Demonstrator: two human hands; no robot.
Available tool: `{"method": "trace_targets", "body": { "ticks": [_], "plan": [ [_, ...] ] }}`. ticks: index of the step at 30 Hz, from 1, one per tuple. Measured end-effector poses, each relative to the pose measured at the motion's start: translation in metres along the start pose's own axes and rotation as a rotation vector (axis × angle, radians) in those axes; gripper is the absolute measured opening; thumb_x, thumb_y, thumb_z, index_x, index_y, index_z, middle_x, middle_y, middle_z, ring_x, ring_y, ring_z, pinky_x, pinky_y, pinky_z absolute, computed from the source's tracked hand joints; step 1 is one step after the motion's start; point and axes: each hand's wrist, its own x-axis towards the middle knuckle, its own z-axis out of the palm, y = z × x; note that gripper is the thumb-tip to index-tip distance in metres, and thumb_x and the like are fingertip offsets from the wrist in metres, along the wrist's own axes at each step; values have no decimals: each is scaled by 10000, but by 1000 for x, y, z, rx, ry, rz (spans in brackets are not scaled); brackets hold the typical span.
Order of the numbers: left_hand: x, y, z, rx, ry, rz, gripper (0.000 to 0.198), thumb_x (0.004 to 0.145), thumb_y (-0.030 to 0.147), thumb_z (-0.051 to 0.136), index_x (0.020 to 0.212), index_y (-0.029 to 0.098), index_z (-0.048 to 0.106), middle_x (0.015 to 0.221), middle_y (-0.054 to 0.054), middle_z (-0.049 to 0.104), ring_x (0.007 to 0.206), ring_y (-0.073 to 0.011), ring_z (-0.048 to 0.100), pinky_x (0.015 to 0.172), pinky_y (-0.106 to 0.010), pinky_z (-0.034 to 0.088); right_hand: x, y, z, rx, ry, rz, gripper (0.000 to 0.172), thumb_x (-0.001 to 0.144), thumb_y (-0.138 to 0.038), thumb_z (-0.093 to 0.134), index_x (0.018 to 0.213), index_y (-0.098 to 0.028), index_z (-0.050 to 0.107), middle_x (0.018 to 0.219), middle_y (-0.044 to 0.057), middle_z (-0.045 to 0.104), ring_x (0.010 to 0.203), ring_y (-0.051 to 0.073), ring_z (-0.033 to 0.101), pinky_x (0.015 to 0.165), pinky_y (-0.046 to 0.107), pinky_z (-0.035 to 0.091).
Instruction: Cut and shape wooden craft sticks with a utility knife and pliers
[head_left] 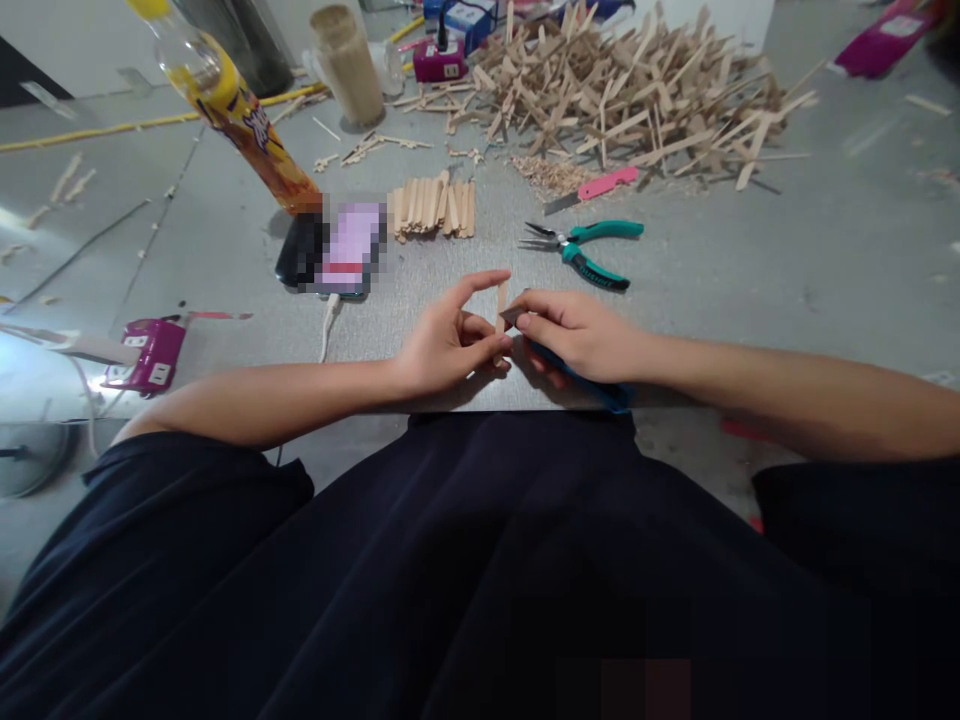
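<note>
Between the thumb and fingers of my left hand (450, 340) stands a short wooden craft stick (502, 300), nearly upright. My right hand (581, 330) is closed around a utility knife with a blue handle (616, 397). The knife's dark blade (512, 316) points left and lies against or very close to the stick; contact is hard to make out. Beyond my hands lie teal-handled needle-nose pliers (577, 246), jaws to the left. A row of cut sticks (433, 207) is laid side by side farther back.
A big heap of wooden sticks (622, 85) covers the back, with shavings (551, 177) and a pink-handled blade (600, 186) before it. To the left are a phone (350, 245), a leaning drink bottle (251, 125), a jar (346, 70) and a purple power socket (154, 352).
</note>
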Motion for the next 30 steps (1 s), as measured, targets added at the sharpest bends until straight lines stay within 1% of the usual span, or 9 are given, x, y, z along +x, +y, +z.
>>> {"method": "trace_targets", "body": {
  "ticks": [5,9,15,19,21,23,26,28,30],
  "plan": [
    [0,0,-2,-9,-28,-17,975,998,408,1009,1807,270,484,794,52,818,766,-239,914,780,-356,784,0,0,0,-21,11,-2,223,1225,-453,744,1083,-284,711,669,-53,684,412,166,594,419,317,454],
    [0,0,-3,-45,-45,-24,998,998,401,1016,1815,274,458,819,47,837,773,-247,926,793,-367,792,1,1,-2,-22,-22,-18,208,1231,-437,716,1090,-285,706,688,-48,696,423,168,603,430,319,456],
    [1,3,-8,-66,-118,-40,1073,966,387,1048,1821,274,411,877,14,887,786,-269,944,746,-358,781,0,-2,-9,-32,-71,-40,250,1217,-487,753,1074,-286,712,730,-40,722,424,159,600,438,326,460],
    [3,4,-10,-87,-150,-39,1108,947,369,1055,1835,290,398,856,22,878,768,-281,942,694,-352,761,0,-4,-11,-31,-120,-35,258,1204,-492,760,1054,-289,708,740,-37,726,421,164,599,425,331,447],
    [3,3,-9,-98,-157,-41,1112,949,349,1045,1842,283,386,846,26,870,767,-279,942,686,-345,759,0,-4,-11,-46,-118,-41,259,1206,-480,744,1041,-286,693,735,-42,721,419,155,591,427,324,448],
    [3,2,-9,-95,-159,-34,1086,964,334,1027,1840,274,388,848,25,867,770,-274,942,692,-342,765,0,-4,-11,-66,-100,-43,223,1217,-449,705,1067,-284,689,731,-52,706,421,144,583,432,315,449],
    [5,-7,-10,-72,-149,19,1004,988,350,1013,1807,278,438,856,31,862,738,-259,931,675,-339,759,-2,-6,-10,-132,-75,-14,127,1225,-359,643,1134,-278,679,751,-58,691,447,137,585,464,304,462],
    [6,-14,-11,-43,-134,82,983,1008,403,1016,1802,283,449,853,38,856,715,-251,921,665,-338,753,-4,-9,-9,-204,-63,21,86,1222,-306,618,1162,-271,668,779,-52,696,476,137,593,504,304,473],
    [7,-21,-12,5,-115,141,997,1032,481,1017,1821,283,441,848,35,858,716,-247,918,678,-341,756,-5,-11,-9,-268,-52,54,85,1226,-290,595,1188,-264,668,811,-41,709,506,142,605,542,311,481]
  ]
}}
